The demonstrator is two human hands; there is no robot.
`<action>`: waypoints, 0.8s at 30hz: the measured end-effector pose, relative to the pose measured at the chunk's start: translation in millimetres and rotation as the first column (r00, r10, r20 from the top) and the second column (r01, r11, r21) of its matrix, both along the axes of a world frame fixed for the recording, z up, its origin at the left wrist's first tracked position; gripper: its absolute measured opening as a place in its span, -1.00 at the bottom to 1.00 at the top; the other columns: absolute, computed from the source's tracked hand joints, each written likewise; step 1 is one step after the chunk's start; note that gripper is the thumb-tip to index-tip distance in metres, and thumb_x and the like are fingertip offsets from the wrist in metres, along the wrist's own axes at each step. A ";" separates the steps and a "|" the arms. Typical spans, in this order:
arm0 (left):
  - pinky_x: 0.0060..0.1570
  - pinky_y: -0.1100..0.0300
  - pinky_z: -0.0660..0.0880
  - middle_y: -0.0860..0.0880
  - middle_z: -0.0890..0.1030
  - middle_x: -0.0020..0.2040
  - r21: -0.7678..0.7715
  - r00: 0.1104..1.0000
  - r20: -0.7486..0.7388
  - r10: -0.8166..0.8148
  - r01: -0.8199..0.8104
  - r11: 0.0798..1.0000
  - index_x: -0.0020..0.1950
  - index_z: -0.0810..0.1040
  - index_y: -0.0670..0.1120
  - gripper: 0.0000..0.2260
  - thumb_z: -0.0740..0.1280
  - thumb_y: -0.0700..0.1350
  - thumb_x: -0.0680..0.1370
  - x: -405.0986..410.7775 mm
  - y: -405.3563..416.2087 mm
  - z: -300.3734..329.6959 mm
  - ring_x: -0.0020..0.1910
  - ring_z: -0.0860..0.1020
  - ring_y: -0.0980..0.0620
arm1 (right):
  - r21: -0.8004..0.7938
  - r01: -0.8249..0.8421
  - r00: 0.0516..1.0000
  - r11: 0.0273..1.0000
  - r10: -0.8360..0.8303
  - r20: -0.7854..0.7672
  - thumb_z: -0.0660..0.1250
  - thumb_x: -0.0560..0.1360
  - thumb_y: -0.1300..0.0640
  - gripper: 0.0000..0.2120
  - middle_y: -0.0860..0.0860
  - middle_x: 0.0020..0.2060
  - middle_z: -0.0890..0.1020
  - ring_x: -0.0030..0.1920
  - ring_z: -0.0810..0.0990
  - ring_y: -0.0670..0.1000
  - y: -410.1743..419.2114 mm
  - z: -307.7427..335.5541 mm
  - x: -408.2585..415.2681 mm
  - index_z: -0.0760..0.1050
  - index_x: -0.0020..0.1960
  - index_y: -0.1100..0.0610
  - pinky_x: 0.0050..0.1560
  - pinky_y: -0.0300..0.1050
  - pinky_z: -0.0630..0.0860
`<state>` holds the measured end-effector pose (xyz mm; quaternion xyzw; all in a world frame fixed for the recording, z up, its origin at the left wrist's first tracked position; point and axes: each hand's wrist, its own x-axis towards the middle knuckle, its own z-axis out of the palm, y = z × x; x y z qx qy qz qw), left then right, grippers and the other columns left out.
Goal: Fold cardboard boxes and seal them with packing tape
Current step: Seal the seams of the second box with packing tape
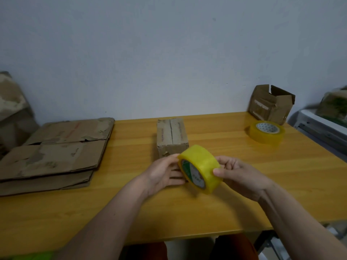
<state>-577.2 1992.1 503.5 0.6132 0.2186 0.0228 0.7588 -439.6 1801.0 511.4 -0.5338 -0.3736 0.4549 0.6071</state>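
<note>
One small box [172,136] is stood folded on the wooden table [244,184], flaps closed, centre seam showing. Whether tape is already laid along that seam cannot be told. A stack of flattened cardboard [56,156] is left unfolded at the table's left. An open box [271,104] is set at the far right corner, flaps up, unsealed. Most of the work is judged outstanding.

A roll of yellow packing tape [201,168] is held up just in front of the small box, between both hands. The left hand [165,173] is cupped against the roll's printed core side, fingers curled around it. The right hand [236,173] is closed on the outer band, thumb pressed on top. Probably the loose tape end is being sought; none is seen peeled. A second tape roll [266,132] is lying flat near the open box.
</note>
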 end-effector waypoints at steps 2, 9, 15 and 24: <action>0.25 -0.13 0.47 -0.28 0.53 0.27 -0.111 0.999 -0.038 -0.035 0.031 0.993 0.42 0.37 -0.12 -0.58 0.08 0.07 0.64 -0.7 -1.5 -5.1 0.24 0.53 -0.26 | 0.031 0.004 0.997 1.000 -0.001 -0.076 0.64 0.19 0.00 -0.23 0.33 0.09 0.57 0.06 0.54 0.20 4.6 1.2 -1.8 0.45 0.23 0.38 0.06 -0.07 0.55; 0.29 -0.19 0.41 -0.31 0.55 0.25 -0.255 0.997 0.034 0.076 -0.065 0.965 0.33 0.46 -0.20 -0.68 0.10 -0.12 0.65 -6.4 -7.1 -5.8 0.26 0.51 -0.30 | 0.195 0.021 0.948 0.980 0.042 -0.315 0.61 0.23 0.12 -0.39 0.23 -0.02 0.63 -0.02 0.62 0.10 9.6 11.4 -8.9 0.52 0.18 0.34 0.05 -0.07 0.57; 0.21 -0.01 0.51 -0.22 0.64 0.15 -0.226 0.959 0.195 0.205 -0.159 0.961 0.25 0.52 -0.25 -0.75 0.17 -0.33 0.62 -11.9 -22.8 -0.8 0.19 0.59 -0.14 | 0.102 0.366 0.739 0.925 -0.222 -0.637 0.50 0.22 0.09 -0.79 0.09 -0.41 0.59 -0.42 0.61 0.00 17.2 26.6 -23.0 0.67 -0.23 0.22 -0.33 -0.04 0.63; -0.09 0.34 0.55 -0.08 0.67 -0.04 0.234 0.856 0.388 0.341 -0.449 0.862 0.06 0.64 -0.08 -0.74 0.49 -0.30 0.42 -11.0 -44.8 4.4 -0.12 0.64 0.15 | -0.059 0.458 0.520 0.887 -0.321 -0.791 0.26 0.52 0.06 -0.67 0.21 0.05 0.65 -0.13 0.69 0.14 28.5 11.3 -15.8 0.54 0.17 0.25 -0.19 0.09 0.65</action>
